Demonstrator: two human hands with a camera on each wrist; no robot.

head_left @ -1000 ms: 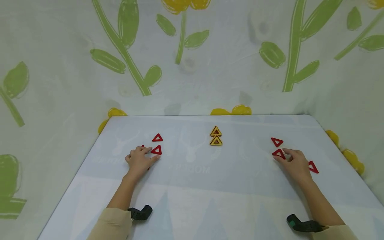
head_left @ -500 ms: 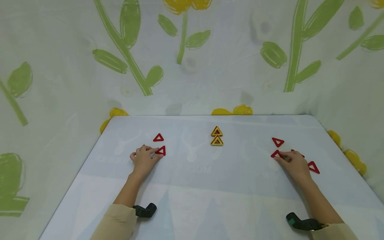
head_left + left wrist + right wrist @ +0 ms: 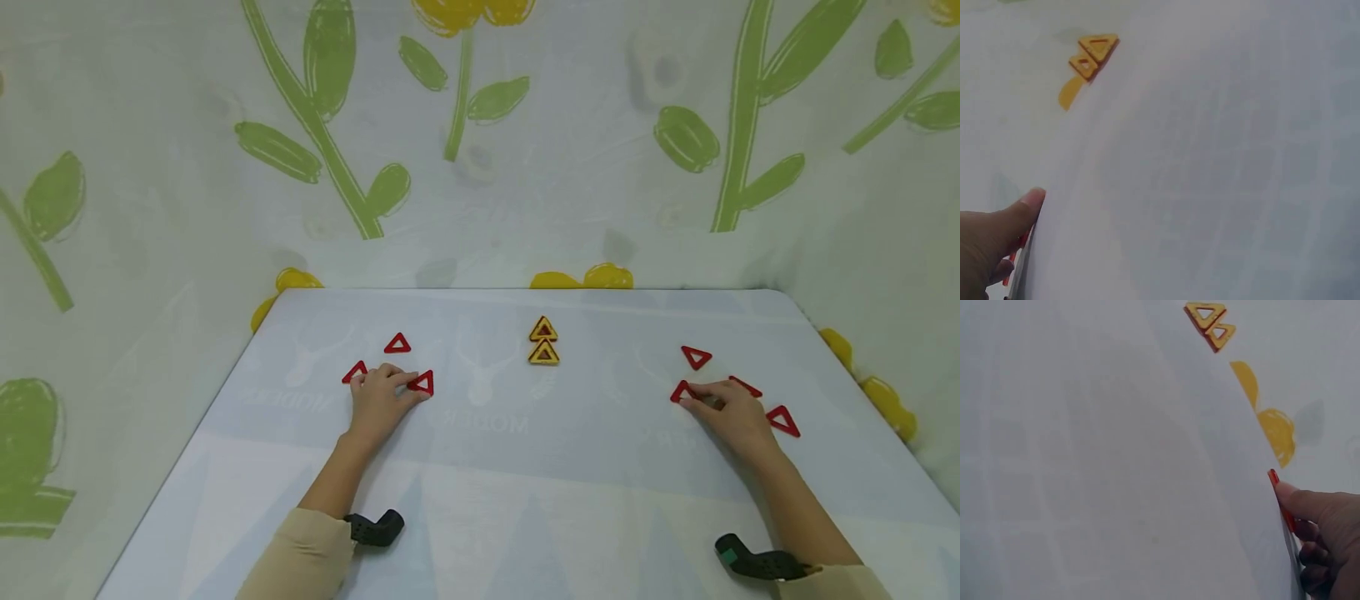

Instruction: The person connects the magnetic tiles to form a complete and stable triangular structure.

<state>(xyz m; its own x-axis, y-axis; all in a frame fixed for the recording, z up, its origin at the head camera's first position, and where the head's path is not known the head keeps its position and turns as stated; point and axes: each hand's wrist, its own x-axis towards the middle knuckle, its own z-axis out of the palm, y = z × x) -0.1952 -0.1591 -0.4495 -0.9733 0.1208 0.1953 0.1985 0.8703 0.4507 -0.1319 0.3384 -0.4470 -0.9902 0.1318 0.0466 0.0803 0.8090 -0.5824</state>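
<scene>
My left hand (image 3: 378, 406) pinches a hollow red triangle (image 3: 431, 383) between thumb and fingertips, low over the white table. Just behind that hand lie two similar red triangles, one farther back (image 3: 397, 350) and one at its left (image 3: 348, 377). On the other side, my right hand (image 3: 737, 419) pinches another hollow red triangle (image 3: 676, 392) by its right part, thumb in front. In the right wrist view this triangle (image 3: 1274, 478) appears edge-on beside the thumb. Two yellow triangles with dark red edges, one behind the other (image 3: 543, 362), lie at the back middle.
More red triangles lie around the right hand: one behind it (image 3: 696, 349), one partly hidden by the fingers (image 3: 747, 386), one to its right (image 3: 792, 422). The table's (image 3: 480, 517) back edge meets a flower-printed cloth (image 3: 555, 200). A black wrist device sits on each forearm.
My left hand has moved right with its red triangle, uncovering the one at its left. The right hand's triangle has shifted slightly left; another red triangle now shows behind that hand.
</scene>
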